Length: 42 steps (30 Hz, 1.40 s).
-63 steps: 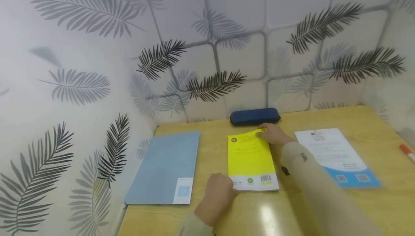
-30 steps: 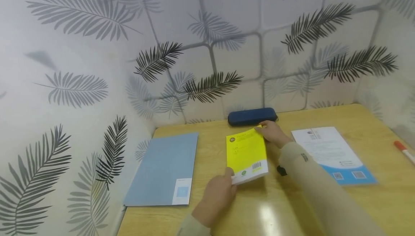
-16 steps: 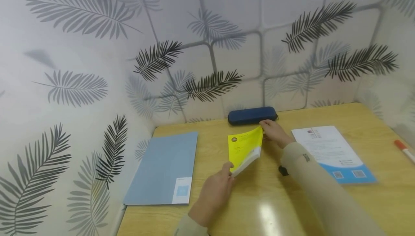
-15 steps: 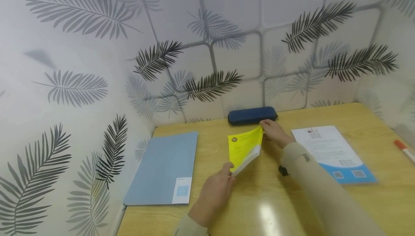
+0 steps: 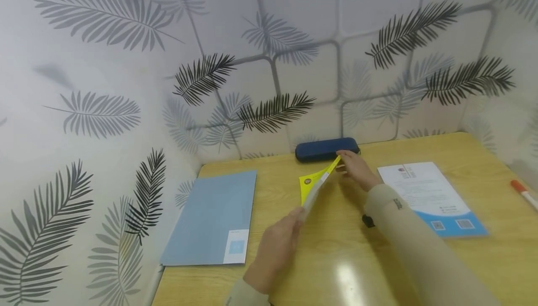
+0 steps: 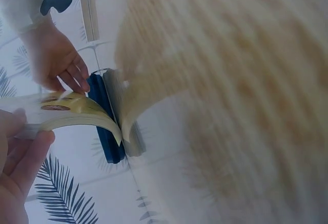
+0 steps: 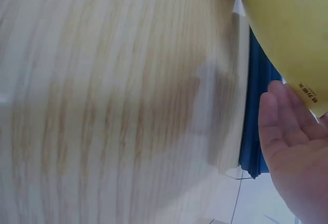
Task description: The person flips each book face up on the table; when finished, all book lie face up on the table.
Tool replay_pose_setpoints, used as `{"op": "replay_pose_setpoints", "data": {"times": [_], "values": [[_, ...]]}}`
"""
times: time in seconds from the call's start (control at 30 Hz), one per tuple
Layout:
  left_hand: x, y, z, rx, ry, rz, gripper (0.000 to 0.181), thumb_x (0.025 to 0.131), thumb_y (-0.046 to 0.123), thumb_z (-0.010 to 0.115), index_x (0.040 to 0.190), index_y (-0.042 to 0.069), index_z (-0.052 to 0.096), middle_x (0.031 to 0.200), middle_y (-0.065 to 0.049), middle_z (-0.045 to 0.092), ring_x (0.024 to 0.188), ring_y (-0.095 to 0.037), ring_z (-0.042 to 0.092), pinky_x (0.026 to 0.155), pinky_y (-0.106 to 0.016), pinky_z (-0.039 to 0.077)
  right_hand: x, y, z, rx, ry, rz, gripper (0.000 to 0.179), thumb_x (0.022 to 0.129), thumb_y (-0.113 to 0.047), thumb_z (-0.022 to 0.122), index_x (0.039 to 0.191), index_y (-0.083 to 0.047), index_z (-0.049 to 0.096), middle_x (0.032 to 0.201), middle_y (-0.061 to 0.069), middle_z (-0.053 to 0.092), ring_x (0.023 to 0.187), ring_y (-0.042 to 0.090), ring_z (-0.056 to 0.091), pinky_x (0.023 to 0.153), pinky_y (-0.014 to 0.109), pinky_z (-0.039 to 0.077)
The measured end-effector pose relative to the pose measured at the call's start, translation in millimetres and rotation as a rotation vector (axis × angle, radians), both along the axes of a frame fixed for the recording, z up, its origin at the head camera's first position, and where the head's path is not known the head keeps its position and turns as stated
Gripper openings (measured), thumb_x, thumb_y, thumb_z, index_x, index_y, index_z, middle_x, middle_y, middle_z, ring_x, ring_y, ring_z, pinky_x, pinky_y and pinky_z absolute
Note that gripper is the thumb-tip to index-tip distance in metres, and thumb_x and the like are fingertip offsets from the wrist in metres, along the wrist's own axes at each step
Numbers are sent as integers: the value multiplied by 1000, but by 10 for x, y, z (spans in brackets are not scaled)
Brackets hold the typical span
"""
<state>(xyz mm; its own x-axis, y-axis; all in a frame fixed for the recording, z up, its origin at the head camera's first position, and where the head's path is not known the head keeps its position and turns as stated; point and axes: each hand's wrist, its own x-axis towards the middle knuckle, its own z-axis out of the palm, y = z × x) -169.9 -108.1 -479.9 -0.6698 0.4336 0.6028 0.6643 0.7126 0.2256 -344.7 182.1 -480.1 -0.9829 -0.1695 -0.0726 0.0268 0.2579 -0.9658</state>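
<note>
A thin yellow paperback book (image 5: 312,195) is tilted steeply above the table, its near edge raised and its pages bowed. My left hand (image 5: 275,245) grips the near end; in the left wrist view its thumb and fingers pinch the bent pages. At the far right corner, my right hand (image 5: 355,170) pinches the book. The right wrist view shows the yellow cover (image 7: 292,24) with the right hand's fingers (image 7: 287,126) beside its lower corner. Just behind the book lies a navy zip case (image 5: 326,150). Most of the cover is turned away from the head view.
A grey-blue folder (image 5: 214,212) with a white label lies left on the wooden table (image 5: 336,268). To the right lies a white and blue booklet (image 5: 424,189), partly behind the right sleeve. A red-capped marker (image 5: 521,191) rests at the far right. A leaf-patterned wall (image 5: 294,77) borders the table.
The book was flat on the table, then its near right side was raised; now it is tipped nearly edge-on. My left hand has moved slightly up with it, while the right stays at the far corner.
</note>
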Motion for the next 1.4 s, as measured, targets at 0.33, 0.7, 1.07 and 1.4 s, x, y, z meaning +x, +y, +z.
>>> {"op": "replay_pose_setpoints", "data": {"times": [0.33,0.7,1.07,1.4], "values": [[-43,13,-3,101,99,23,43,96,10,73,134,2,55,88,-13,74,66,-19,72,54,-22,57,15,-18,133,-25,77,27,57,113,-33,36,162,-7,25,160,25,32,140,44,41,111,60,38],[78,-15,74,237,-178,121,49,105,20,61,147,5,39,108,-13,74,84,-19,74,65,-20,58,44,-85,282,37,178,-43,53,111,-32,44,157,-7,37,159,22,36,142,40,39,115,55,36],[176,45,72,414,-455,138,41,104,20,63,138,2,48,108,-13,71,90,-16,73,68,-16,56,125,-120,347,189,207,-82,50,110,-27,50,153,-2,42,158,22,37,145,40,36,119,52,29],[172,136,1,514,-680,248,43,99,13,70,138,4,55,106,-8,73,91,-16,72,69,-22,59,146,-242,275,312,213,-46,45,109,-18,51,150,0,47,147,25,47,134,41,47,113,53,39]]}}
